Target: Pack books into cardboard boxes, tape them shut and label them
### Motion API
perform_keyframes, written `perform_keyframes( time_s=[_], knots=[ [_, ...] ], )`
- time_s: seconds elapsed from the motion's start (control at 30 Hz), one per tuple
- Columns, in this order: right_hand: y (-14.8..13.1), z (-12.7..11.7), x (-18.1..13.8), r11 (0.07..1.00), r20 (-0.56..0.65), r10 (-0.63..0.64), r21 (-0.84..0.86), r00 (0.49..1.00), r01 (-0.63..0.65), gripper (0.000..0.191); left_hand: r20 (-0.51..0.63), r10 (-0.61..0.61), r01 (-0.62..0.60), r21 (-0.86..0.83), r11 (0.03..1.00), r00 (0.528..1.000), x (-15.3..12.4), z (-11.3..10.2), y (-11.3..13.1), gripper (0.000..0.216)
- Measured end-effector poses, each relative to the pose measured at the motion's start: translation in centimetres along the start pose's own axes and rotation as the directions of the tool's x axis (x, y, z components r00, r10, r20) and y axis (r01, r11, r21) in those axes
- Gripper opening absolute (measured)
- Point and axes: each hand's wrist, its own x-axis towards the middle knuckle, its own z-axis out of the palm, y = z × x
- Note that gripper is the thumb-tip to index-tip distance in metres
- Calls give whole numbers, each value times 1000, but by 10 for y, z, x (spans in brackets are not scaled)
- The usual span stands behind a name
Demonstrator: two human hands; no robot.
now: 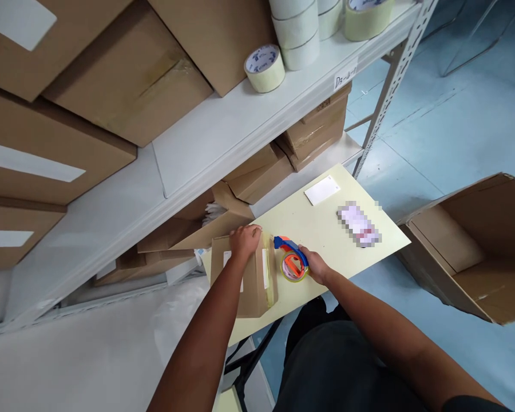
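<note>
A small brown cardboard box (255, 286) lies on a pale yellow table (326, 229). My left hand (244, 240) rests on the box's far top edge, fingers curled over it. My right hand (313, 264) grips the handle of a blue and orange tape dispenser (292, 260), which sits against the box's right side with its clear tape roll facing me.
A white card (322, 190) and a blurred label (359, 224) lie further along the table. White shelving (223, 137) on the left carries cardboard boxes and tape rolls (265, 67). An open cardboard box (476, 246) stands on the blue floor to the right.
</note>
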Motion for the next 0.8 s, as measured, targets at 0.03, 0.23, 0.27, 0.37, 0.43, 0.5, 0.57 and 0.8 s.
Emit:
perform_keyframes(
  time_s=[0.03,0.23,0.27,0.37,0.43,0.5,0.57,0.8],
  knots=[
    [2,2,-1,1000,4,2,-9,1000,-2,40,-13,-51,51,-7,999,999,3,0,0,36],
    [59,-50,-40,989,22,43,-143,999,-40,34,-52,-409,394,-181,901,911,22,1,-26,38],
    [67,-62,-46,980,18,72,-189,997,-68,33,-38,-486,469,-207,859,873,25,1,-34,37],
    [75,-86,-54,969,33,137,-212,990,-127,36,-16,-640,619,-241,748,768,30,2,-56,39],
    [71,-90,-53,971,33,145,-198,989,-136,35,-17,-681,657,-248,712,732,30,3,-64,40],
    [65,-87,-50,965,27,153,-218,988,-143,33,-20,-700,673,-256,694,714,28,3,-65,41],
    [60,-84,-48,958,21,176,-234,984,-166,31,-22,-709,680,-265,684,705,26,4,-62,40],
    [49,-84,-46,938,29,209,-287,978,-192,34,-28,-744,706,-293,644,667,27,5,-56,38]
  ],
)
